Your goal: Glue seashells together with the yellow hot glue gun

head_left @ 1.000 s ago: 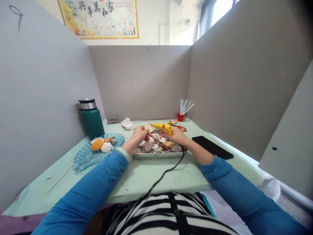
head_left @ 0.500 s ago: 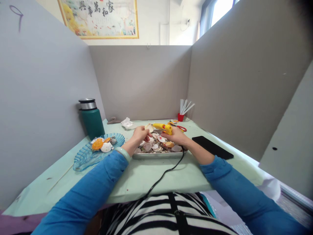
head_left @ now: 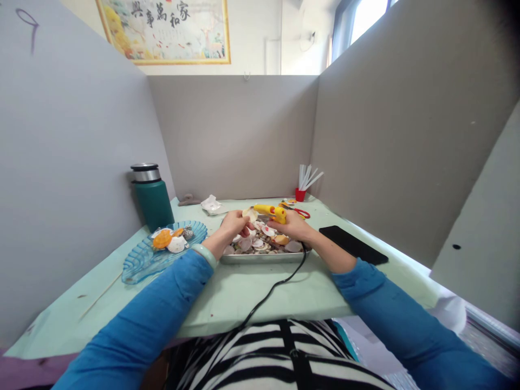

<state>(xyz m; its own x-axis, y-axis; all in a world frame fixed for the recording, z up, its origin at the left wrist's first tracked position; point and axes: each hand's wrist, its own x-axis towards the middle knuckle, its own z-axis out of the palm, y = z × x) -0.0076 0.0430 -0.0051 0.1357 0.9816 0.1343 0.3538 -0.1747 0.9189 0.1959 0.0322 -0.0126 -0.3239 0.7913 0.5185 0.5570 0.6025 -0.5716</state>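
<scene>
My left hand (head_left: 234, 224) pinches a pale cream shell (head_left: 250, 215) above the tray's left part. Wrapped round the handle of a yellow glue gun (head_left: 270, 212) is my right hand (head_left: 295, 226). The gun's nozzle points left and is at the shell's edge; whether they touch is too small to tell. Under both hands lies a metal tray (head_left: 264, 259) full of shells (head_left: 258, 244), white, pinkish and orange. A black cord (head_left: 271, 288) runs from the gun over the table's front edge.
On the left, a blue glass dish (head_left: 138, 265) holds several shells, with a thin stick (head_left: 101, 296) beside it and a green bottle (head_left: 154, 203) behind. Crumpled white paper (head_left: 211, 204), red-handled scissors (head_left: 301, 213) and a red cup (head_left: 300, 195) of white sticks stand behind; a black flat object (head_left: 353, 244) lies right.
The shell in my left hand has tilted and shifted slightly to the right. My right hand and the glue gun have hardly moved.
</scene>
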